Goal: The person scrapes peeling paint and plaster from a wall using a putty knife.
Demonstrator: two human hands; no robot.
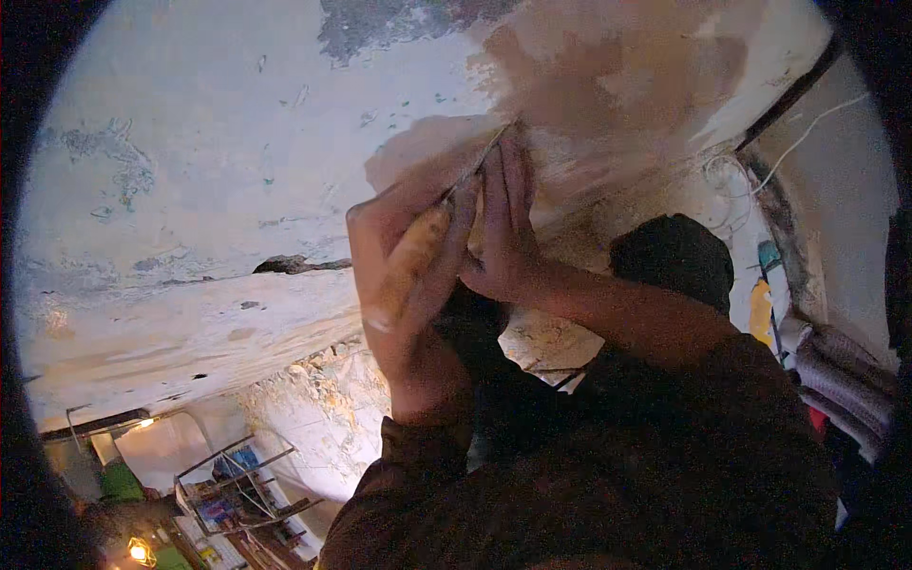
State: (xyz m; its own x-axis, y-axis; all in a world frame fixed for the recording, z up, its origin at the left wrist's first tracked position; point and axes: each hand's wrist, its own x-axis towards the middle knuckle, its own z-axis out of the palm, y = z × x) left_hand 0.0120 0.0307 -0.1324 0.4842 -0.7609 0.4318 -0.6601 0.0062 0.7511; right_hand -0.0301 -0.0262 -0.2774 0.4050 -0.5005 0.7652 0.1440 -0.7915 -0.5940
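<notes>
My left hand is wrapped round the pale wooden handle of a putty knife, whose thin blade shows nearly edge-on. Close against it, my right hand has its long fingers pressed together along the blade near the tip. That tip meets a worn, whitish plaster surface, at the border of a wet-looking brown patch. Below the patch, the surface beside my right hand looks smeared and rough. Part of the blade is hidden behind my fingers.
A dark crack breaks the plaster's lower edge. A rounded dark shape sits beyond my right forearm. A thin white cable hangs at the right, above grey bundled cloth. At lower left are a metal frame and a lit lamp.
</notes>
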